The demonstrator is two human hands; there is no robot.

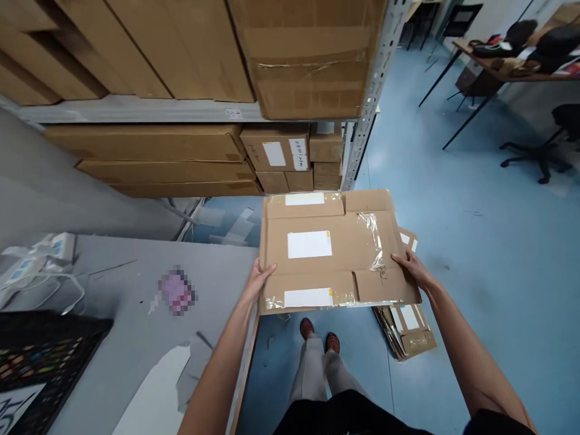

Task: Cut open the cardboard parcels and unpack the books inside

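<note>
Blue-floored storeroom in front of steel shelving (378, 78): the left hand (259, 281) and right hand (411, 269) hold a flattened cardboard carton (344, 266), not yet folded into a box, fingers clamped on its side edges, above more flattened cartons (405, 332) on the floor (475, 272).

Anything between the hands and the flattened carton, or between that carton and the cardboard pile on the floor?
Nothing visible does. The left hand and right hand are already on opposite edges of the flattened carton, and nothing shows between it and the cardboard pile on the floor below.
</note>
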